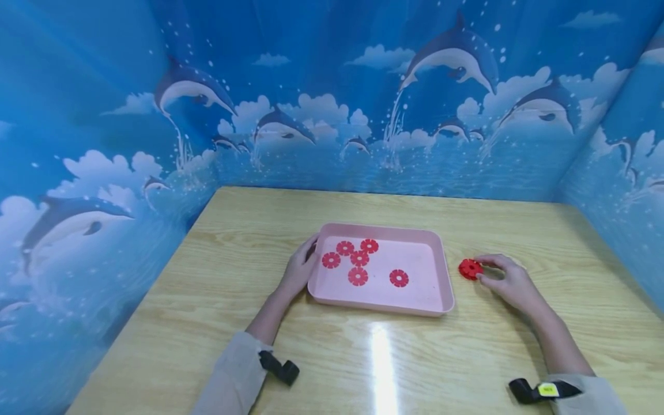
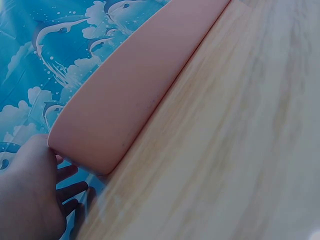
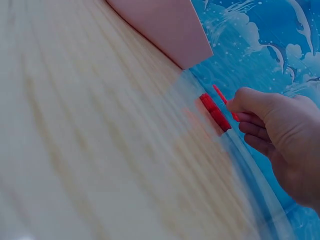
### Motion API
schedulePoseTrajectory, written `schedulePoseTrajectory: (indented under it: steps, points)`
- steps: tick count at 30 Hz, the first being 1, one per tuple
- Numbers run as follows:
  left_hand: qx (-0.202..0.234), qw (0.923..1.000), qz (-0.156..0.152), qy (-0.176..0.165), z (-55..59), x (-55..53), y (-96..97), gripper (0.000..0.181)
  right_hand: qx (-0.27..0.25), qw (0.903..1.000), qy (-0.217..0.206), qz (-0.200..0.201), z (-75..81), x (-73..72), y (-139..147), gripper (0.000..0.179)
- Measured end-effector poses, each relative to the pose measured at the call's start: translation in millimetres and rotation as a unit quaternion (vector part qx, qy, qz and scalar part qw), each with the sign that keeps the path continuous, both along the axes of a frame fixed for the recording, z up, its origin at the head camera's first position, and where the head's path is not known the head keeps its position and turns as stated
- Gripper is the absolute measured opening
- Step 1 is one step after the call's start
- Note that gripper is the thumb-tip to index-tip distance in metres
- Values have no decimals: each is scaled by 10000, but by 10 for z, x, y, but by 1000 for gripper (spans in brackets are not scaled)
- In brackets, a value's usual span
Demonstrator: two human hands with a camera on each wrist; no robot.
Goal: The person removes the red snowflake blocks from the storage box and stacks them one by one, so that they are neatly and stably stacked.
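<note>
A shallow pink tray (image 1: pixel 415 302) stands on the table with several red notched discs (image 1: pixel 358 276) lying flat in it, most of them towards its left. My left hand (image 1: pixel 299 271) rests against the tray's left end, its fingers loosely extended along the outer wall in the left wrist view. To the right of the tray, my right hand (image 1: pixel 510 282) pinches a red notched disc (image 3: pixel 218 92) between thumb and fingers. The pinched disc is tilted just above a small stack of red discs (image 3: pixel 214 112) on the table.
A light wood-grain table (image 1: pixel 244 230) lies under everything. Blue curtains (image 1: pixel 321 69) printed with dolphins enclose its back and sides. A streak of reflected light shows on the table in front of the tray. Black straps (image 1: pixel 280 368) circle both sleeves.
</note>
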State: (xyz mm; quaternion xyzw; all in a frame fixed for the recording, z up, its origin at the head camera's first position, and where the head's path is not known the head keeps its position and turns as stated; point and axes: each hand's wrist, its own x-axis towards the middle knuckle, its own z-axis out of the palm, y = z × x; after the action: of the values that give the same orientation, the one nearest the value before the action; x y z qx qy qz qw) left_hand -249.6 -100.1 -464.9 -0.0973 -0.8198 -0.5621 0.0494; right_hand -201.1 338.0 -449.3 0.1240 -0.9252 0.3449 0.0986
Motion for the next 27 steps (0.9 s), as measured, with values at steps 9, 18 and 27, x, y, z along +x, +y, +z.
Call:
schedulePoseTrajectory:
  steps: [9,18,27]
  points:
    - [32,10000,-36,78,22,9,-4,44,3,9995,319,80,-72,-23,24,34]
    - [15,10000,-17,66,7,8,-5,44,108,9992,373,114,-93,-36,32,34]
    - [172,9998,-71,94,-13,5,-1,44,121,9994,323,74,-88,-30,34,34]
